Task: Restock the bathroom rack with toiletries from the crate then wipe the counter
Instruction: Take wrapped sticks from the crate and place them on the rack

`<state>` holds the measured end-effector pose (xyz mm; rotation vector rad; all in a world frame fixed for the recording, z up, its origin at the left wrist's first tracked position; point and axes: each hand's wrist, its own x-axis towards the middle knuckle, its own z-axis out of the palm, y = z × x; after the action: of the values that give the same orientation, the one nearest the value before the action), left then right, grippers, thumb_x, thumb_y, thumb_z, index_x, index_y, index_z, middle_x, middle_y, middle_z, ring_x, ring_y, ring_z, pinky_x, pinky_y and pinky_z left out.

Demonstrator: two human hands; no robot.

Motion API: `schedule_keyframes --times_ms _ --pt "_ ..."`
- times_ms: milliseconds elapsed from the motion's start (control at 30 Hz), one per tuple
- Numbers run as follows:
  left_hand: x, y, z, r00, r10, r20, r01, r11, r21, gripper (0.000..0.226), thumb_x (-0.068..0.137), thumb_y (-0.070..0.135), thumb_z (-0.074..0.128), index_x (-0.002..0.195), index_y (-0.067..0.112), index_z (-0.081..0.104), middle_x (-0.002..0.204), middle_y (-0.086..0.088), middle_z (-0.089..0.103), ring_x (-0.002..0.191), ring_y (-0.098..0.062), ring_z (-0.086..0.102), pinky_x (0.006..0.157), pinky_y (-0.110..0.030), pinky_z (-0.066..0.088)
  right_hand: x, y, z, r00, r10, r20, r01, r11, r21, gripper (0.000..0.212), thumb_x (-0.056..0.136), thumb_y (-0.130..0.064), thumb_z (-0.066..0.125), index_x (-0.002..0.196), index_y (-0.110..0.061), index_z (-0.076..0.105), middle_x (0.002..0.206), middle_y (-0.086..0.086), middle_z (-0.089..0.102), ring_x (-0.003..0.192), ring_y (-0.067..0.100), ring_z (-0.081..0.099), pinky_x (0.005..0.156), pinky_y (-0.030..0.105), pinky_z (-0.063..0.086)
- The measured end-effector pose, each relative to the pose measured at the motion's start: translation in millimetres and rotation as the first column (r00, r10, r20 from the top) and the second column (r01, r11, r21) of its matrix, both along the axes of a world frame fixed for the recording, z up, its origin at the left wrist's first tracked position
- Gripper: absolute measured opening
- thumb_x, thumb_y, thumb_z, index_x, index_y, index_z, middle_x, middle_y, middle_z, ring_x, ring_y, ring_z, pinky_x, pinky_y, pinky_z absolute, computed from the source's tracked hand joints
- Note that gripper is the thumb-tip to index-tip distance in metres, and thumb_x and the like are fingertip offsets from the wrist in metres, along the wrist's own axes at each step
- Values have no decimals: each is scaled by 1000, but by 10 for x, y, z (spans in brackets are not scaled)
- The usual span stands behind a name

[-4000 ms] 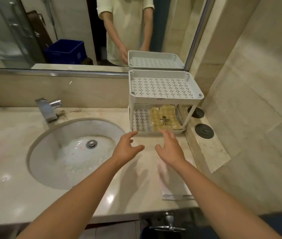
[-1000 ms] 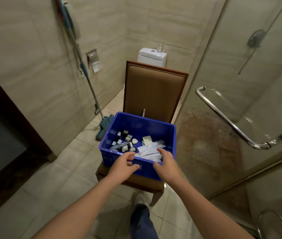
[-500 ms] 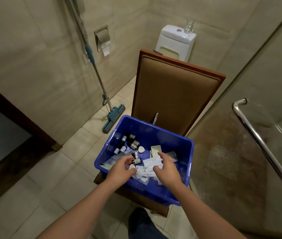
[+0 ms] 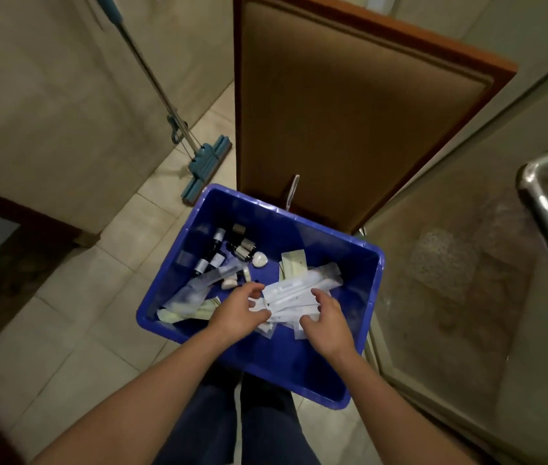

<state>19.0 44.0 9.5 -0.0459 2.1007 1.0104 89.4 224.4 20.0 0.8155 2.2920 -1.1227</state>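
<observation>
Both hands reach into the blue crate (image 4: 282, 364) at its near end, over a heap of white packets (image 4: 294, 293). The left hand (image 4: 239, 313) grips the heap's edge between thumb and curled fingers. The right hand (image 4: 328, 318) covers what lies beneath it, so I cannot tell whether it is holding anything. The labels on the small dark bottles (image 4: 213, 260) at the crate's far left are too dim to read. The crate hides the seat of the chair (image 4: 349, 122) behind it.

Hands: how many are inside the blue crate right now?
2. Left hand pinches white packets mid-crate; right hand touches the same pile, nearer the blue crate's right wall. Neither is hidden.
</observation>
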Motion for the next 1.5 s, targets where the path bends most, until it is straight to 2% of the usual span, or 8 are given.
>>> schedule_keyframes --times_ms 167,300,500,667,833,1067,1333,1500 --pt "-154 166 -373 996 -81 32 82 997 -17 56 83 27 72 134 26 49 126 7 55 112 -10 54 97 -35 48 -65 66 -350 993 -102 65 104 994 -37 62 90 -14 58 148 -19 35 151 4 37 131 22 44 103 34 43" --pt "-280 319 -690 989 -146 27 147 989 -32 57 82 27 71 135 28 49 130 7 53 119 -10 52 99 -35 46 -123 114 -648 977 -183 111 189 981 -47 62 90 -15 57 148 -21 36 151 2 36 104 11 51 86 26 45" --pt "-459 542 -1111 962 -272 -16 270 958 -93 62 82 29 70 139 29 45 140 6 45 126 -13 48 96 -29 44 -237 188 -1047 945 -288 154 298 953 -50 61 91 -15 58 147 -22 36 149 3 38 129 21 47 98 31 43" --pt "-483 691 -1372 923 -385 -19 378 913 -155 69 81 29 71 143 29 39 145 4 40 128 -17 43 98 -34 43 -286 243 -1309 925 -339 171 355 932 -75 61 92 -15 56 149 -21 34 151 2 36 131 18 45 91 23 39" --pt "-417 779 -1502 892 -450 -36 428 869 -249 72 81 31 72 143 26 36 143 1 38 126 -20 44 98 -36 44 -294 233 -1471 914 -342 218 368 926 -88 65 93 -17 55 151 -20 29 148 3 43 102 7 47 83 22 38" --pt "-310 830 -1615 905 -422 -55 389 873 -295 72 80 30 74 138 24 32 136 1 43 111 -19 55 80 -34 49 -271 175 -1588 860 -458 225 494 859 -138 68 94 -14 54 154 -22 23 145 1 46 101 10 50 82 22 39" --pt "-279 796 -1662 911 -402 -88 365 888 -278 48 84 29 71 121 29 42 110 7 57 90 -16 58 65 -29 43 -248 169 -1596 837 -501 223 538 827 -163 69 94 -12 54 154 -24 21 151 0 39 126 19 49 93 28 44" --pt "-298 777 -1595 945 -322 59 327 929 -172 46 89 27 66 131 29 47 106 8 61 94 -17 62 78 -34 51 -280 152 -1513 806 -549 221 589 782 -203 69 92 -10 55 151 -27 24 137 -4 51 105 11 54 77 21 45"
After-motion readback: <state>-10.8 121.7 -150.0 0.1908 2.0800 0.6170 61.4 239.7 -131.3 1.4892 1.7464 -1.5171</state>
